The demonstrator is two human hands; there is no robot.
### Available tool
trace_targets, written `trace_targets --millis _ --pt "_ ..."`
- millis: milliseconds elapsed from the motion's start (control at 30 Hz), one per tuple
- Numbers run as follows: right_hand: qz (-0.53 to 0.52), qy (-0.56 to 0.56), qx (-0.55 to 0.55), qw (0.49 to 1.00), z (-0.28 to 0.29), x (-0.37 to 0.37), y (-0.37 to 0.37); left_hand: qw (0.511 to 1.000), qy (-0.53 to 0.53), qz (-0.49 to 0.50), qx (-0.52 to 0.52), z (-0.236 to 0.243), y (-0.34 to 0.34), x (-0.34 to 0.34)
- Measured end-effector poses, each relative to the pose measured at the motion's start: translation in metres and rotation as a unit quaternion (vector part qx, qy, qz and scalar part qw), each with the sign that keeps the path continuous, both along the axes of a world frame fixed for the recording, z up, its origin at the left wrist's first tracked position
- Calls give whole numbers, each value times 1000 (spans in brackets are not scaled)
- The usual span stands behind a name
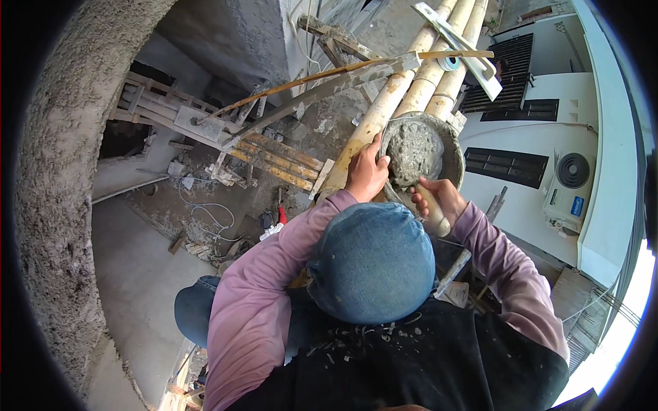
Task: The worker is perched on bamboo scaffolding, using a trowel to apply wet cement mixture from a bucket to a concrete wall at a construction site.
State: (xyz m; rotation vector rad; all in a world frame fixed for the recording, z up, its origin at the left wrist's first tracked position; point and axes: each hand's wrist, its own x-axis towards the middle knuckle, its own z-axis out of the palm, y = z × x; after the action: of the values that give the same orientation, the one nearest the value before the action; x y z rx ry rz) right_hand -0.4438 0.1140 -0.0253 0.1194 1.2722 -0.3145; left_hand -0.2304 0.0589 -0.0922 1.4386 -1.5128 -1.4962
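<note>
A bucket (454, 161) of wet grey mortar (415, 147) rests on pale bamboo poles (370, 123). My left hand (367, 171) grips its near-left rim, fingers curled. My right hand (439, 198) is closed on the pale handle of a tool (433, 216) at the bucket's near edge; the working end is hidden. Just nearer sits my blue denim-clad knee (370, 267), between my forearms. Beyond the bucket, a white long tool (486, 79) lies across the poles beside a small round white-and-blue item (449, 63).
A rough concrete wall (58, 171) curves along the left. Below lie a floor with rubble, a coiled hose (212, 212) and a red-handled tool (281, 216). A plank walkway (274, 157) and slanting bars (295, 96) cross ahead. An air-conditioner unit (569, 185) hangs on the right wall.
</note>
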Motion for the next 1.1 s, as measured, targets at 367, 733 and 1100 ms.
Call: trace_targets --millis 367,733,1100 --pt "173 168 -113 964 113 -45 4 996 70 -49 35 -21 -35 24" --pt "716 438 -429 334 3 -21 -9 1000 11 -11 -21 -10 -26 -6" --pt "690 510 -390 333 -7 -38 -26 997 15 -18 -73 8 -8 -19"
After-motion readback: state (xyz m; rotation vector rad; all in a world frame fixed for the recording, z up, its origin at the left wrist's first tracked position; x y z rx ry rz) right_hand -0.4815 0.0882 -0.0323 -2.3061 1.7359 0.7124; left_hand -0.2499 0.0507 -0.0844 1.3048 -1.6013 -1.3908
